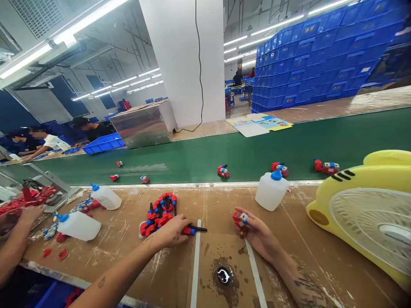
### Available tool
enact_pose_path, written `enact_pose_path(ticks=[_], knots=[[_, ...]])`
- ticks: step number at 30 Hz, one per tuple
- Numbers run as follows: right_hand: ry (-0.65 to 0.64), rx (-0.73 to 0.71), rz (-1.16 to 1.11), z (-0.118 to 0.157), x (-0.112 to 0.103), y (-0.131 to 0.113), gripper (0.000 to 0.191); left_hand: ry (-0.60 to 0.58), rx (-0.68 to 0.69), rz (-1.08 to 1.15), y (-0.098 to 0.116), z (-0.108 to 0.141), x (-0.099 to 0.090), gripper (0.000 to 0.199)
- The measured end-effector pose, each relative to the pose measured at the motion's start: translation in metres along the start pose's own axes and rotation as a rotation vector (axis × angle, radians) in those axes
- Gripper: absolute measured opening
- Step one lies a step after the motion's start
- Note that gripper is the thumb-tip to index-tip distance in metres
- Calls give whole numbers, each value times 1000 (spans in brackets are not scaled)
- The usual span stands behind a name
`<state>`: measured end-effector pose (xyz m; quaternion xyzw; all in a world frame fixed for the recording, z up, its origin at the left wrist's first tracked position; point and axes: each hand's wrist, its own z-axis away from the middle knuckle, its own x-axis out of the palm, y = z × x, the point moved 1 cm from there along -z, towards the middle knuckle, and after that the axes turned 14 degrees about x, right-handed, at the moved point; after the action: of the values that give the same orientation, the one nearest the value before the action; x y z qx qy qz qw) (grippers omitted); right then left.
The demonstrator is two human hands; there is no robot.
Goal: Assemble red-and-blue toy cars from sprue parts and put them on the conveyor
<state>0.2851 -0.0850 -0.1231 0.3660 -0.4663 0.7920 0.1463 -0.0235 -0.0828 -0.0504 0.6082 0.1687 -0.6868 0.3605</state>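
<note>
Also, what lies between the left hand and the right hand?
Head view: the black-tipped piece in the left hand crosses a white strip; then bare brown surface reaches the red piece in the right hand.

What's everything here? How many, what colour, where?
Flat belt: one, green, across middle
Small plastic assemblies: six, mostly red, on belt
Plastic bottles: three, white, blue-capped, two left, one right
Heaped plastic parts: many, red-blue-black, centre-left
Plastic fan: one, yellow, right
Stacked plastic crates: many, blue, back right
Flat worktop: one, brown, foreground
Other people: several, black or white tops, left
Left hand: one, bare, centre, holding blue and black piece
Right hand: one, bare, right, holding red and grey piece
</note>
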Motion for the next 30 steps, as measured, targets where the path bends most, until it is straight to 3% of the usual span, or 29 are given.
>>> enact_pose_path(ticks=[6, 11, 13, 17, 19, 21, 25, 30], knots=[[0, -7, 102, -5, -1, -1, 48, 34, -80, 59, 3, -1, -5, 21], [-32, -49, 116, -3, -1, 1, 46, 79, -101, 151, 24, -9, -2, 15], [-55, -48, 103, -2, -1, 2, 47, 84, -69, 363, 40, -9, -3, 17], [-65, -34, 86, -2, 0, 1, 49, 139, -17, 999, 75, 1, -5, 27], [-53, -22, 94, -2, 1, 0, 50, 153, 43, 1088, 85, 5, -7, 34], [-41, -9, 112, -2, 2, 0, 50, 164, 100, 1002, 90, 7, -9, 35], [-25, -6, 144, -3, 3, 0, 47, 165, 259, 626, 93, 3, -13, 37], [-10, -20, 164, -5, 1, 2, 47, -21, 604, 113, 111, -3, -18, 44]])
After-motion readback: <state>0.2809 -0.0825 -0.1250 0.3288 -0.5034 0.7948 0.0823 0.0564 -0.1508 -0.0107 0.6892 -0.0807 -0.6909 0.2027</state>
